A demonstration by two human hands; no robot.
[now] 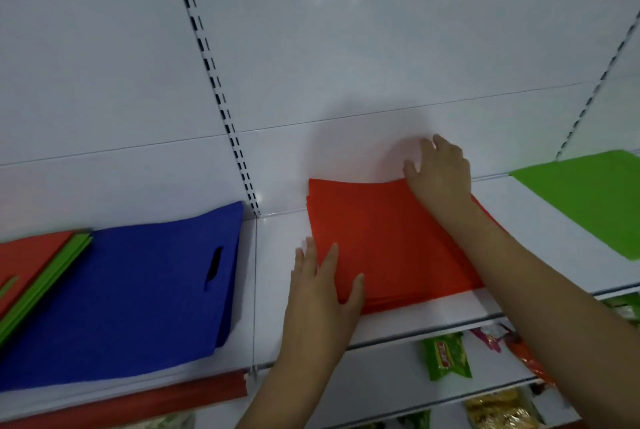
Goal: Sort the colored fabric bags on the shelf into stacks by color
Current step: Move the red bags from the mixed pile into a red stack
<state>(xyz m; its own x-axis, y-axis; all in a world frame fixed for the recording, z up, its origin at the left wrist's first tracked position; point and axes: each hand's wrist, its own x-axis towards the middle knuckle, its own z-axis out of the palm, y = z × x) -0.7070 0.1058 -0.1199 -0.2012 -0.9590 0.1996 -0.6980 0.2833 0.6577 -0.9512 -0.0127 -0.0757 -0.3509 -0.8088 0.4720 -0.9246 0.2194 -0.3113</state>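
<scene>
I judge the step in hand to be squaring up the red stack in the middle of the shelf — both hands are flat on it and neither one is gripping. My left hand lies on the stack's near left corner, fingers straight and released, the thumb lying over the red fabric while the fingertips reach along its left edge onto bare shelf. My right hand sits at the far right corner, fingers spread and relaxed, reaching past the far edge toward the back panel. The layers look slightly fanned at the near edge, so the next move probably calls for a light push inward from both corners to align them. After that, the mixed pile of red and green bags at far left, partly under the blue bag, seems to need sorting — green toward the green stack at right
</scene>
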